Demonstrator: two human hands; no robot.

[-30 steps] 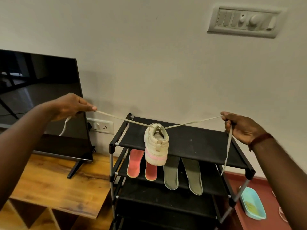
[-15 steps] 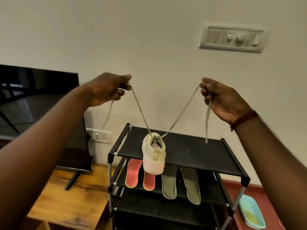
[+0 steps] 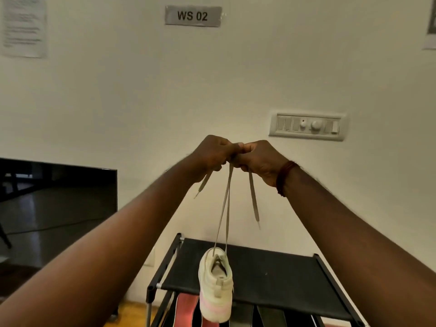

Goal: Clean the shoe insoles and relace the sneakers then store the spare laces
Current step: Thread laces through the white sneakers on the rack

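One legible marking: "WS 02" on the grey wall plate (image 3: 193, 16), high above the fingers. Print on the paper sheet (image 3: 23, 27), far up and left of the fingers: too blurred to read.

Left hand (image 3: 212, 154): fingers curled tight and clamped on the lace (image 3: 225, 199), with a short free end hanging just below and left of them. Right hand (image 3: 258, 159): fingers curled the same way, clamped on the same lace, with a longer free end hanging below and right. Both fists pressed knuckle to knuckle.

Two lace strands running close together, straight down from the fingers into the sneaker (image 3: 215, 286). Sneaker hanging well below the fingers, heel side toward the camera, in front of the top shelf of the black shoe rack (image 3: 271, 277); contact with the rack: cannot tell. Red insole (image 3: 186, 310) and dark insoles (image 3: 270, 315) on the shelf beneath, partly hidden. Switch panel (image 3: 306, 126) on the wall, right of the fingers and slightly higher.
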